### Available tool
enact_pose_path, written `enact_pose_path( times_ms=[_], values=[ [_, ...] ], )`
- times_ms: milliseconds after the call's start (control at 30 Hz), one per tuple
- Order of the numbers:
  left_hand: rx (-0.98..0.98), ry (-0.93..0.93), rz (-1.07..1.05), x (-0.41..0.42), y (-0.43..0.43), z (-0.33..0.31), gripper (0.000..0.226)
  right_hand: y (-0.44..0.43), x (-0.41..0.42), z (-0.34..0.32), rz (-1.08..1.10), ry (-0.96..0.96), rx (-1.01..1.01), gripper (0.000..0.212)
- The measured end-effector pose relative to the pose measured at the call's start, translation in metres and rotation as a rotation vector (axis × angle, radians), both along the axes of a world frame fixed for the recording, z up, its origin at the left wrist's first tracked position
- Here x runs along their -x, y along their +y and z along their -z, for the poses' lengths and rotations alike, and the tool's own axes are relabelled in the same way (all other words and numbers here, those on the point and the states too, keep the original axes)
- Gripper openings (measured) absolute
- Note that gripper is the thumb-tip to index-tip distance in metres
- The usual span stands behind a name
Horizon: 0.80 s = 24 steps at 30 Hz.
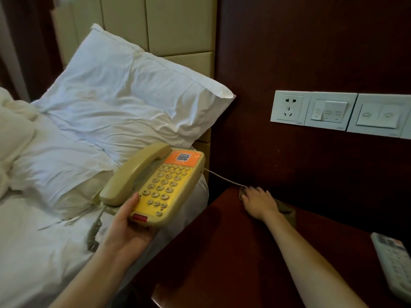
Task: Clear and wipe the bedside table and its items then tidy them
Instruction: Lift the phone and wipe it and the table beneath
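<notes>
Roughly the middle of the job, I'd say. The left hand (124, 232) has the beige telephone (160, 185) lifted off the counter (233, 252) and held out over the bed (44, 252). Its fingers are wrapped under the near end with the thumb on top by the handset, so that's a proper grip. The handset sits in its cradle and the coiled cord (93, 234) dangles down onto the sheet. The thin line cord (224, 179) runs from the back of the phone across to the counter's back left corner.

The right hand (260, 203) is on a brownish cloth (287, 210) at that same corner, close to the dark wall panel (300, 52). Its fingers are laid out flat and pressing down, not curled round the cloth. So wiping the top looks underway.

What's left, as far as I can tell:
- 1 item, a white remote (393, 263), lies at the counter's right edge, half out of frame, so the clearing isn't finished.
- I can't judge whether the near part of the top has been wiped, since the dark wood shows nothing either way.
- The phone and the remote probably need a wipe too, then both go back neatly.

I'd watch that line cord. It ends right by the cloth hand and could snag.
</notes>
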<state>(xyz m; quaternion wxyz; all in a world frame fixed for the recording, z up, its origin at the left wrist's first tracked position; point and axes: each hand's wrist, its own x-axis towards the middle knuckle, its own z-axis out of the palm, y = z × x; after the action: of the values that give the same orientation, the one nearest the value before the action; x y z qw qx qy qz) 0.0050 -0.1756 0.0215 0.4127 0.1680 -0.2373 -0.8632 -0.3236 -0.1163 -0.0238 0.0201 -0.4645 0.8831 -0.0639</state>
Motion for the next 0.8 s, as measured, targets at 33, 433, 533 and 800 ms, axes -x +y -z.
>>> enact_pose_path(
  times_ms=[33, 433, 533, 800],
  values=[
    [0.02, 0.006, 0.009, 0.002, 0.0, -0.001, 0.047, -0.006, -0.01, 0.0, -0.043, -0.006, 0.002, 0.052],
    [0.123, 0.015, 0.049, 0.007, -0.014, 0.011, 0.107, -0.067, -0.054, 0.002, -0.287, -0.024, 0.045, 0.044],
    [0.161, 0.031, 0.06, 0.004, -0.012, 0.004, 0.081, -0.055, -0.031, 0.001, -0.212, -0.033, 0.074, 0.047],
    [0.151, 0.018, 0.093, 0.0, -0.015, 0.008, 0.108, 0.01, 0.008, 0.003, -0.024, 0.005, 0.071, 0.051]
  ],
)
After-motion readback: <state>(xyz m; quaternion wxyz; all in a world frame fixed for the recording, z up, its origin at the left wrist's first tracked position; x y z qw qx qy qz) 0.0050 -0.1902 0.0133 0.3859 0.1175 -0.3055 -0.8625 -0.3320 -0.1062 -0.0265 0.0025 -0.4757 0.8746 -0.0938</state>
